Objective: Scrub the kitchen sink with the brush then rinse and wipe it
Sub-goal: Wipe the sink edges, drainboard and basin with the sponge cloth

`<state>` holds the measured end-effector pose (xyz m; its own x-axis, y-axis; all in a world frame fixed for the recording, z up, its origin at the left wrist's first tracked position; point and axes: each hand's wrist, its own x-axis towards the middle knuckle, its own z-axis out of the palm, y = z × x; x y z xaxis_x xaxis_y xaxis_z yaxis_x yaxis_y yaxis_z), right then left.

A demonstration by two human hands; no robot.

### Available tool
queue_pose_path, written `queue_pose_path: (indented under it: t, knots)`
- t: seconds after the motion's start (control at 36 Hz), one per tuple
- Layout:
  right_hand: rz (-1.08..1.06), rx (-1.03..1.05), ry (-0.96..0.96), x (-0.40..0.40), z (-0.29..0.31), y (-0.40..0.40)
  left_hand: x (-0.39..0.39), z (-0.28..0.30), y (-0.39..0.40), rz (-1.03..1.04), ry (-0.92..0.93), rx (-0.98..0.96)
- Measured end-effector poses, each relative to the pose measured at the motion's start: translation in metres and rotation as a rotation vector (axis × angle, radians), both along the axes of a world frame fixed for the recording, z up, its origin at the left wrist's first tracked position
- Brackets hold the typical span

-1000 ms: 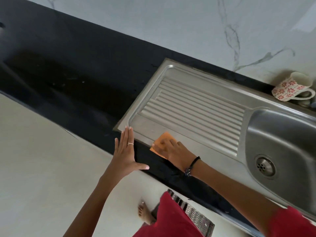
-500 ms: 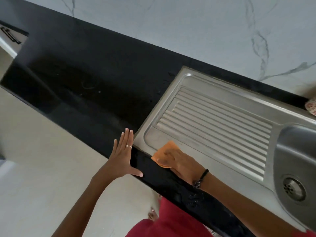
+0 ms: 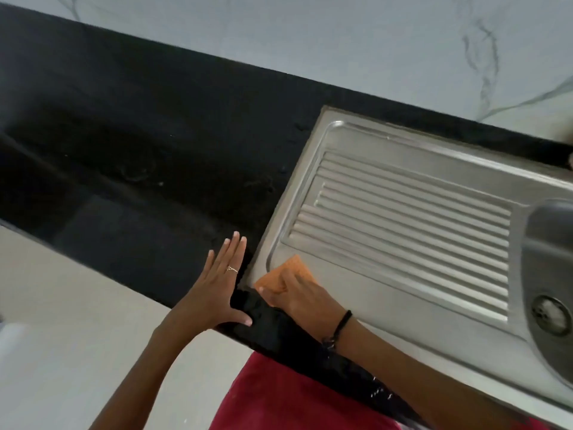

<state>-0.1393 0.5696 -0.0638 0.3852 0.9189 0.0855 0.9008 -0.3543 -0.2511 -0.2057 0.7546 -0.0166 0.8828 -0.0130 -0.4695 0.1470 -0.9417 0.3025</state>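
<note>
Cloth (image 3: 293,274) lies at the sink's (image 3: 403,293) near-left corner, pressed under the right hand (image 3: 300,297). Left hand (image 3: 217,283) rests flat, fingers straight, on the counter (image 3: 139,181) just beside it. Risk: wiping outward could push water off the sink edge onto the counter.

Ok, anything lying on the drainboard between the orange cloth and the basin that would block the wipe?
Nothing visible. The right hand presses the orange cloth on the drainboard's near-left corner; the ribbed surface toward the basin is bare.
</note>
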Motion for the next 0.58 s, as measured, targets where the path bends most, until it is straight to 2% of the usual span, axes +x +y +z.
queue_pose_path:
  t: [0.08,0.22,0.36,0.53,0.58]
  knots:
    - [-0.07,0.008,-0.086,-0.01,-0.011,0.006,0.008,-0.002,0.013,-0.035,-0.002,-0.023]
    - [-0.295,0.048,-0.02,-0.02,-0.008,0.032,0.025,-0.002,0.035,-0.1,-0.013,-0.079]
    - [-0.533,-0.079,0.166,-0.023,-0.013,0.055,0.052,-0.003,0.051,-0.184,-0.012,-0.077]
    - [-0.766,-0.093,0.168,-0.008,-0.011,0.082,0.084,-0.006,0.058,-0.309,-0.028,-0.082]
    - [-0.819,-0.097,0.227,0.003,-0.006,0.087,0.095,-0.007,0.058,-0.337,-0.058,-0.083]
